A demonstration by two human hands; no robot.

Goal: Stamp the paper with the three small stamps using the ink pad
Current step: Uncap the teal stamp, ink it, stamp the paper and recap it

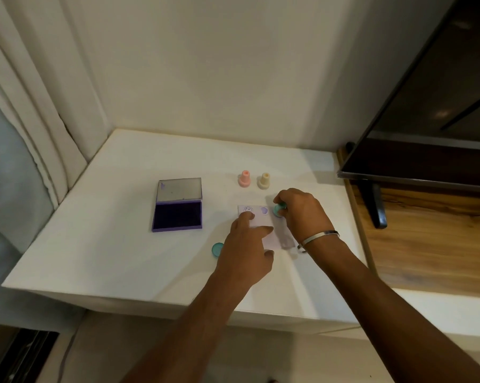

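A small white paper [261,221] lies on the white table [122,244], with two purple prints along its far edge. My left hand [245,251] lies flat on the paper, its fingertips pinning it down. My right hand [299,212] grips a teal stamp [279,209] and holds it tilted at the paper's far right corner. A pink stamp [244,178] and a cream stamp [264,181] stand upright beyond the paper. The purple ink pad [177,214] lies with its lid up, left of the paper.
A teal cap [217,248] lies on the table beside my left wrist. A dark television [427,106] on a stand occupies the wooden shelf at right. White walls enclose the table at the back and left.
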